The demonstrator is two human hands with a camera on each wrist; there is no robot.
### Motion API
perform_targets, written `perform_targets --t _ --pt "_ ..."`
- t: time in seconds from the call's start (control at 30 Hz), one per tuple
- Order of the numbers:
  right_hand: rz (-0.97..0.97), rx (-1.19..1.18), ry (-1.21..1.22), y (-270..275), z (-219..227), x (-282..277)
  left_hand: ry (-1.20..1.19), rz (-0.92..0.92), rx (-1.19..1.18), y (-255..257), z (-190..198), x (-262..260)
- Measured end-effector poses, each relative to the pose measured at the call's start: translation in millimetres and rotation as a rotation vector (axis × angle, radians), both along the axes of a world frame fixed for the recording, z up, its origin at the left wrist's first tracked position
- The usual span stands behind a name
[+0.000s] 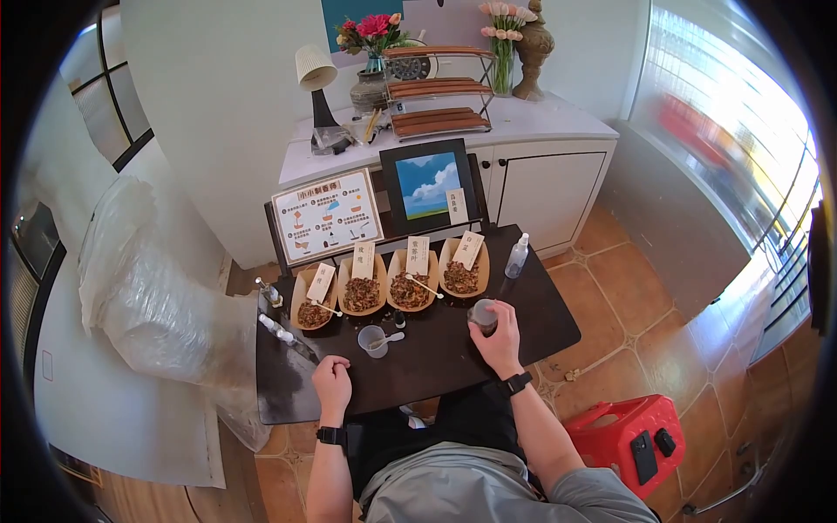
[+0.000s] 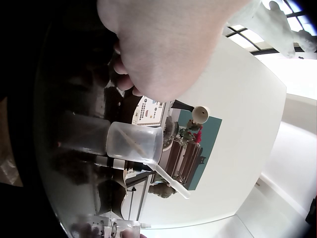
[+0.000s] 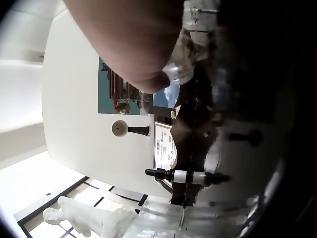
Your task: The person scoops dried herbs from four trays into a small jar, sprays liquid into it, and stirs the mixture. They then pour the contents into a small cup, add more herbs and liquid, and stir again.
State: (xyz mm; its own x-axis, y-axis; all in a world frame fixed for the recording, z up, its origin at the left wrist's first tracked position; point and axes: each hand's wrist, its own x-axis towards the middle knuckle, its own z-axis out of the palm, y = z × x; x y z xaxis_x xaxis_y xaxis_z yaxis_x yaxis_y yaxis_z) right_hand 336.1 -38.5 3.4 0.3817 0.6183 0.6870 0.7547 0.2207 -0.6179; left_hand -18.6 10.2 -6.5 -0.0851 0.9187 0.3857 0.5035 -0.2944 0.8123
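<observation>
On the dark table's right half, my right hand (image 1: pixel 500 342) grips a small clear plastic cup (image 1: pixel 484 314) with some dark stuff in it. In the right wrist view this cup (image 3: pixel 181 73) is partly hidden behind the hand. My left hand (image 1: pixel 332 382) rests at the table's front edge, fingers loosely curled and holding nothing. Just ahead of it stands a second clear cup (image 1: pixel 371 342) with a white spoon (image 1: pixel 394 337) leaning out over its rim; the left wrist view shows this cup (image 2: pixel 133 142) beside the hand. Behind it is a small dropper bottle (image 1: pixel 399 320).
Several paper trays (image 1: pixel 349 307) of dried plant bits with label cards line the table's back. A spray bottle (image 1: pixel 517 256) stands at right; another bottle (image 1: pixel 277 329) lies at left. Behind are an instruction board (image 1: pixel 327 215) and a framed picture (image 1: pixel 427 181). A red stool (image 1: pixel 623 436) stands at right.
</observation>
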Motion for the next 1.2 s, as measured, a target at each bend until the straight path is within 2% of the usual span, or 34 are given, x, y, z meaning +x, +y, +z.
perform_targets --t 0.13,0.2,0.4,0.53,0.6,0.7,0.8,1.03,1.13,1.2 --pt "0.053 -0.127 0.133 -3.2 0.3 -1.2 0.001 0.005 -0.006 -0.7 1.6 0.2" --pt "-0.018 0.011 -0.099 0.8 -1.4 1.7 0.004 0.005 0.001 -1.1 2.7 1.0" --pt "0.05 -0.042 0.022 -2.9 2.8 -1.5 0.01 0.006 0.009 0.3 -0.5 -0.1" --pt "0.007 0.007 -0.05 -1.1 1.5 0.3 0.003 0.003 0.018 0.6 0.0 0.3" --pt "0.055 -0.068 0.066 -4.3 3.3 -2.5 0.001 0.003 0.011 0.2 0.1 0.2" --pt "0.023 0.013 -0.061 -0.7 2.4 -0.6 0.001 0.004 0.007 -0.2 1.0 0.3" --pt "0.051 -0.021 0.029 -2.5 6.0 -2.9 0.001 0.007 0.001 -0.2 0.9 0.5" --pt "0.036 -0.009 -0.014 -1.2 0.6 -0.6 -0.006 0.003 0.001 -1.4 3.1 1.4" --pt "0.074 -0.05 0.047 -2.1 1.8 -1.1 -0.015 0.006 -0.009 -0.5 1.2 1.1" --pt "0.035 0.004 -0.02 -0.2 -0.6 0.0 -0.007 0.004 0.002 -0.2 1.0 0.3"
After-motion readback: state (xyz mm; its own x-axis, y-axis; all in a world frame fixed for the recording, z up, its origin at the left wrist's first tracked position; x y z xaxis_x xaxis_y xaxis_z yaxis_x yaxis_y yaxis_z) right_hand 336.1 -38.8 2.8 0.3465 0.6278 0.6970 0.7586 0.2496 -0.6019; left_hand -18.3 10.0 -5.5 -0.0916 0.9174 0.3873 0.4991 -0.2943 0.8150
